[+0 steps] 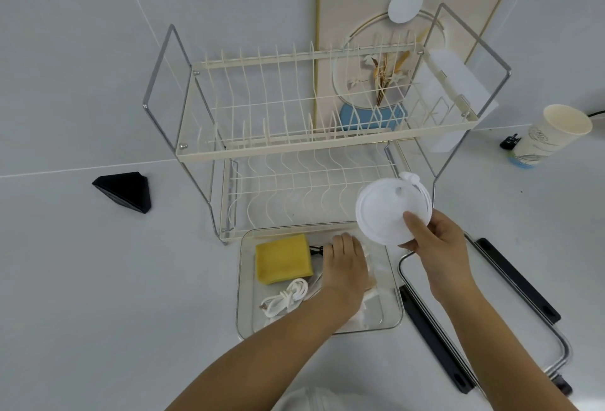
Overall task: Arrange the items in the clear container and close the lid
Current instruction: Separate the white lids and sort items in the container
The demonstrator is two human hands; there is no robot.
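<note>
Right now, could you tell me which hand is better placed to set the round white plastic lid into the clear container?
The right hand: it already holds the round white plastic lid above the clear container's far right corner. The left hand is down inside, resting on items.

Two bare forearms enter from the bottom edge, ending in the left hand [343, 263] and the right hand [438, 247]. No sleeve covers either arm up to the frame's edge, and no watch, ring or glove shows on either. Nails look short and plain (blur hides finer detail). A pale garment [311, 399] shows at the bottom edge, between the arms.
</note>
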